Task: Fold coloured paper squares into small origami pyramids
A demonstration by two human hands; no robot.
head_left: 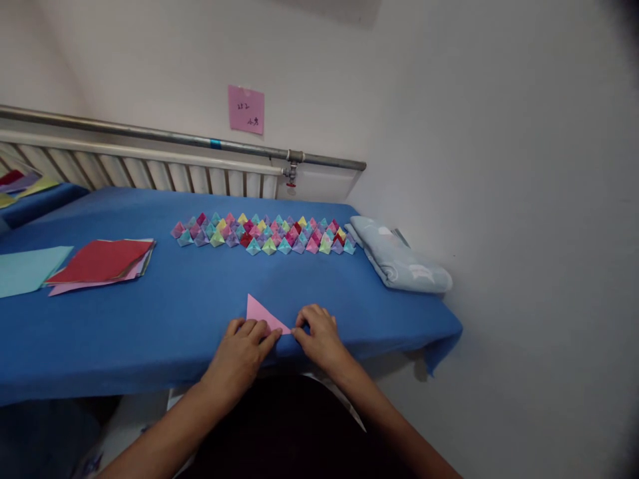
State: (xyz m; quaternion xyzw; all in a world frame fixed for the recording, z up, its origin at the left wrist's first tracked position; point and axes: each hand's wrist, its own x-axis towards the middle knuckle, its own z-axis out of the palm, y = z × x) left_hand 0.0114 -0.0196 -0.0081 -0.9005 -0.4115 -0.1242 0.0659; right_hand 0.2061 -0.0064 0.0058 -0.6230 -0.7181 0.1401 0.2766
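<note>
A pink paper folded into a triangle [261,315] lies near the front edge of the blue-covered table [194,313]. My left hand [244,346] rests over its lower left part, fingers bent and pressing it down, the thumb near the lower edge. At the paper's right corner is my right hand [315,334], its thumb and forefinger pinched together on the tip. Beyond both hands, several small folded paper pieces [269,246] in many colours stand in close rows.
Stacks of coloured paper, red on top [100,261] and light blue on top [30,269], lie at the left. A folded pale blue cloth [404,259] sits at the right end. Behind the table are a radiator [164,174] and a pipe with a valve [291,174].
</note>
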